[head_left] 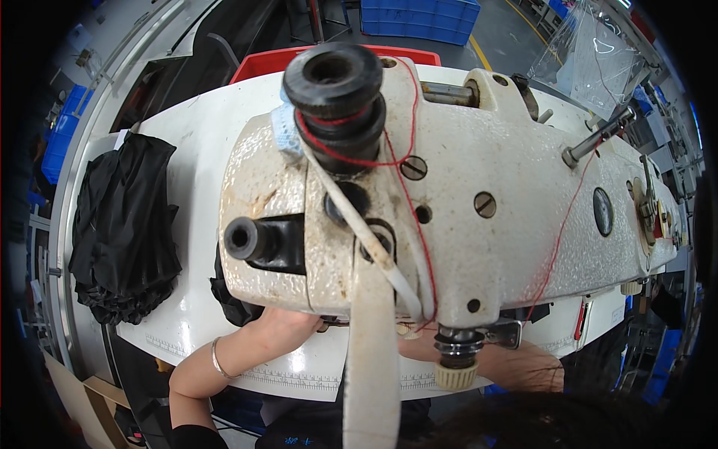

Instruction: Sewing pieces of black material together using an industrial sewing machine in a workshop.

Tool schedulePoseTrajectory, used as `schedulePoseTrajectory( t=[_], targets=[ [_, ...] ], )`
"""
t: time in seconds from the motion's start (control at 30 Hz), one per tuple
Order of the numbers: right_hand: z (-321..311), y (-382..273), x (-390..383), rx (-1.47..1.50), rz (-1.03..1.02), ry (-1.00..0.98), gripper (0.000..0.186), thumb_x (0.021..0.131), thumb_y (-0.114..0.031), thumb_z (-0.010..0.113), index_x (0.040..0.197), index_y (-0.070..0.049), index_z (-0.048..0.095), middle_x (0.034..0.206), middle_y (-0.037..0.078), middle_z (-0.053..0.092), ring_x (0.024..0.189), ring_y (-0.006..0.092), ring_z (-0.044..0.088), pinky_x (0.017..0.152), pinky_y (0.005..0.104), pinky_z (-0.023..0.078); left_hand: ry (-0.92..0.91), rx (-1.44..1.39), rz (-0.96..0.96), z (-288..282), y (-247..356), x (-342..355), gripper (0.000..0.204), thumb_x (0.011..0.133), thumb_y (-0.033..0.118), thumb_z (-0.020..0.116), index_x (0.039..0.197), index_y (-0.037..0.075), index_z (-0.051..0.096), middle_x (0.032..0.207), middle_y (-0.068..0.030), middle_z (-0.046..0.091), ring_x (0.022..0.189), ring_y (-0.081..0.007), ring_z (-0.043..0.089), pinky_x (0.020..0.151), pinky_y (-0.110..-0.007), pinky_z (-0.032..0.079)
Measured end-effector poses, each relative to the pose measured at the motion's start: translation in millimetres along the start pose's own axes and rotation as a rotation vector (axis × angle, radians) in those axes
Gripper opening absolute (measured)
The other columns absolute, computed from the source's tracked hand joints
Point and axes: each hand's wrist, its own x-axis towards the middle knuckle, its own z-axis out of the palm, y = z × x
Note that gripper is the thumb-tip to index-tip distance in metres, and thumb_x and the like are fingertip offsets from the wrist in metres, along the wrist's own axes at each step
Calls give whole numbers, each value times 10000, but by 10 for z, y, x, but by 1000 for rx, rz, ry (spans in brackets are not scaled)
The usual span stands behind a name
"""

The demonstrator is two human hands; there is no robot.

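A white sewing machine (508, 239) fills the middle of the head view and covers much of my hands. My left hand (292, 328) reaches in under the left end of the machine head, its fingers hidden; a bangle (217, 358) circles that wrist. Close to this hand, a piece of black cloth (238, 308) shows partly from beneath the machine. My right hand (416, 347) is below the head, mostly blocked by the machine's parts, so its fingers cannot be made out. Red thread (427, 258) runs around the black knob (329, 78) and down the machine's front.
A pile of gathered black cloth (123, 224) lies on the left of the white table (202, 187). Behind the machine are a red bin (262, 63) and a blue crate (419, 19). A ruler strip (299, 380) follows the table's near edge. Clear plastic (591, 60) hangs at the far right.
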Motion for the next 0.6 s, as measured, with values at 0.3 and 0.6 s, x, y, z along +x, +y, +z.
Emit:
schedulePoseTrajectory(
  t=[0.3,0.6],
  targets=[
    [-286,-146,30,68,238,-198,251,796,-164,646,1018,-50,631,877,56,625,821,193,623,733,330,532,12,-73,-69,-42,154,97,459,553,-78,650,1011,-39,650,978,-213,629,950,-414,604,808,-483,502],
    [-585,-91,184,-376,-90,-159,269,671,-130,612,932,-86,664,939,0,621,932,155,606,816,342,513,87,140,4,-4,255,77,380,667,22,645,1045,-19,656,970,-144,590,879,-304,602,725,-387,516]
  ],
)
